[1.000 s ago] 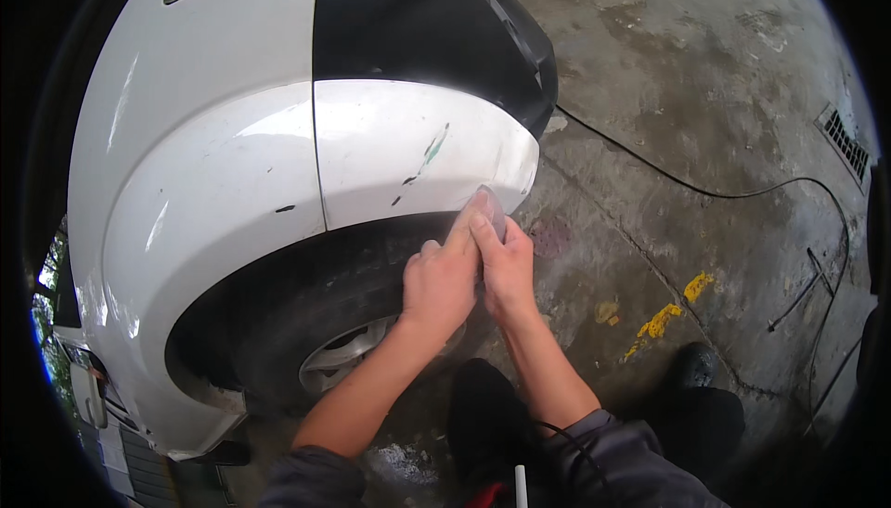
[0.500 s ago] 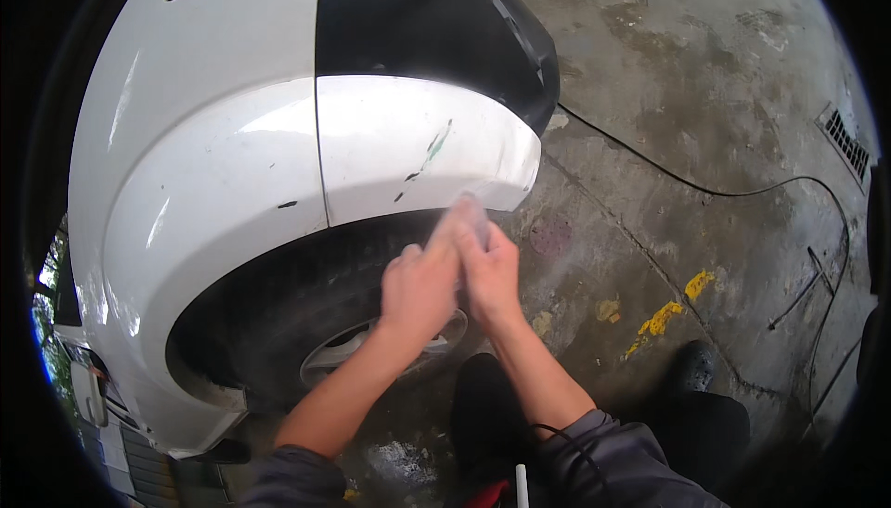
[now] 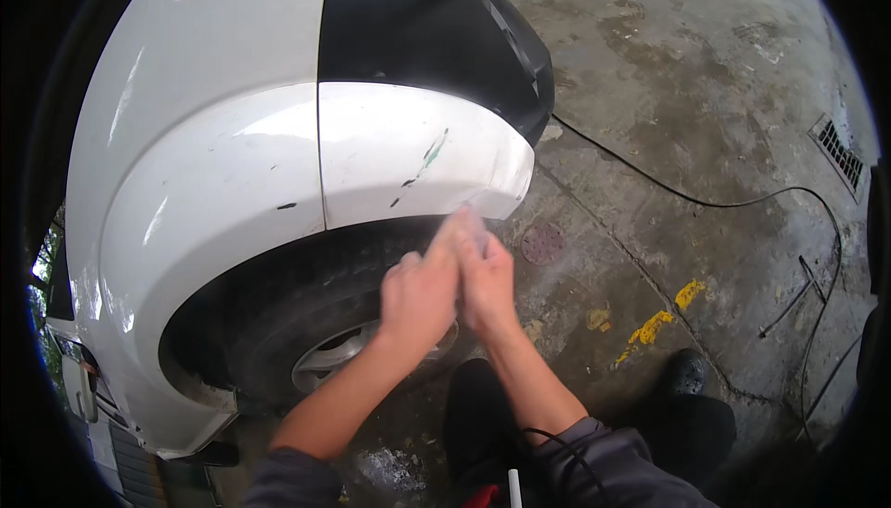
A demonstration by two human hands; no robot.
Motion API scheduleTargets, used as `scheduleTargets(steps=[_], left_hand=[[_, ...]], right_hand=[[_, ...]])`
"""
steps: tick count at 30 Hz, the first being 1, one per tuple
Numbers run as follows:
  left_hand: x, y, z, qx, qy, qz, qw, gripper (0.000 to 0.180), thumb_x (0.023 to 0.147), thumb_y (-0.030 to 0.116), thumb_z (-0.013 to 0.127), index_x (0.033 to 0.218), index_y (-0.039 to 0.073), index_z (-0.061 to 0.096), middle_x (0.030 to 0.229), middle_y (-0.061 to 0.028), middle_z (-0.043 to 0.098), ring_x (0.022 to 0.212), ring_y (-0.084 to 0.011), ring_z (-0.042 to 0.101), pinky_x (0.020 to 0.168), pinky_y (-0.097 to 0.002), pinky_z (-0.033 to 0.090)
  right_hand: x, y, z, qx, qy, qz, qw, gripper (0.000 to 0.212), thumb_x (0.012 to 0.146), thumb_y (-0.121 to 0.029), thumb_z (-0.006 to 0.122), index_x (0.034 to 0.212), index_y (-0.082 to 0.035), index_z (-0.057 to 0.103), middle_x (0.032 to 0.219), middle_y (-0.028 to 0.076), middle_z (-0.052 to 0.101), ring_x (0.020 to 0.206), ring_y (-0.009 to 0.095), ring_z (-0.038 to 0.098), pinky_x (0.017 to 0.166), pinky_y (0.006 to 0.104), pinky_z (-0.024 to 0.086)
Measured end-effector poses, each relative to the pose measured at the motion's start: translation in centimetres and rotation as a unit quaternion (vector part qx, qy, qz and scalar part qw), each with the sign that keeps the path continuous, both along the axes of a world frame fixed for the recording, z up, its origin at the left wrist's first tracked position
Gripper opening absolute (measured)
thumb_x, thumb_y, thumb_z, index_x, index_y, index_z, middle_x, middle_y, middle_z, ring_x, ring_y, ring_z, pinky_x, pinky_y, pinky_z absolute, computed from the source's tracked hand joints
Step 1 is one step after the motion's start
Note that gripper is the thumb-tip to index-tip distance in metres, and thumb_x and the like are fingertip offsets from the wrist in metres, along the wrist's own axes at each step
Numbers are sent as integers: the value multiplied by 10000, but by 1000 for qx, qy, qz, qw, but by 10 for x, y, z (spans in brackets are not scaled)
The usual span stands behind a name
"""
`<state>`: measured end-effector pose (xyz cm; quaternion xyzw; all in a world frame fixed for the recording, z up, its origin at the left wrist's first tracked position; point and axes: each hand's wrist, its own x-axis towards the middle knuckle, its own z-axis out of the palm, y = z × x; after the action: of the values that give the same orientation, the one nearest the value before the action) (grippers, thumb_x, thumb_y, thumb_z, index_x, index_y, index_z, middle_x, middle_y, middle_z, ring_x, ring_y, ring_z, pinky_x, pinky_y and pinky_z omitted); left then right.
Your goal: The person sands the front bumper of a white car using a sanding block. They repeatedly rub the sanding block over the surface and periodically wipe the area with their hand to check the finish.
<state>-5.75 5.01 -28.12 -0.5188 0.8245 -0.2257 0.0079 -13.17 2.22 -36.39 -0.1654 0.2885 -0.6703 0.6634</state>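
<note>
My left hand (image 3: 419, 293) and my right hand (image 3: 488, 283) are pressed together in front of the wheel arch of a white car (image 3: 213, 151). The left fingers are curled, and the right hand closes against their outstretched tips. Around the fingertips is a pale, smeared patch; what they hold there, if anything, I cannot make out. Just beyond them is the lower edge of the white bumper corner (image 3: 371, 141), which bears green and dark scrape marks (image 3: 429, 157). A small dark chip (image 3: 287, 205) marks the fender beside it. Below the arch sits the black tyre (image 3: 306, 271).
A black panel (image 3: 408, 21) covers the front above the bumper corner. Across the stained concrete floor (image 3: 650, 72) runs a black cable (image 3: 691, 197). A thin metal bar tool (image 3: 789, 307) lies at the right, with a drain grate (image 3: 840, 154) farther off. My shoe (image 3: 688, 373) stands near yellow paint marks (image 3: 652, 324).
The hands stay joined, and their fingertips sit slightly lower in the picture. The view has shifted a little, so the car's front corner appears slightly lower and farther left.
</note>
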Motion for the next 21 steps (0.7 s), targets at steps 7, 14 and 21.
scheduleTargets(steps=[7,14,21], left_hand=[[-9,-7,-15,4,-74,35,997,583,801,61,679,1382,67,626,1650,53,413,604,-234,614,594,-358,593],[-1,0,-10,12,-70,25,997,614,781,72,700,1389,45,614,1619,31,461,600,-238,619,575,-345,584],[-4,6,15,14,-35,60,997,696,770,99,724,1446,61,563,1618,29,459,633,-245,635,596,-369,591]], right_hand=[[-8,-6,-7,-14,-72,16,997,265,1032,-207,651,1119,42,680,988,52,706,850,98,620,748,284,532],[-5,0,-2,-5,-79,27,996,272,1017,-202,681,1124,47,679,974,40,701,869,95,604,769,288,528],[1,1,15,-56,8,19,998,265,1026,-200,664,1121,45,694,980,31,704,869,88,597,771,277,521]])
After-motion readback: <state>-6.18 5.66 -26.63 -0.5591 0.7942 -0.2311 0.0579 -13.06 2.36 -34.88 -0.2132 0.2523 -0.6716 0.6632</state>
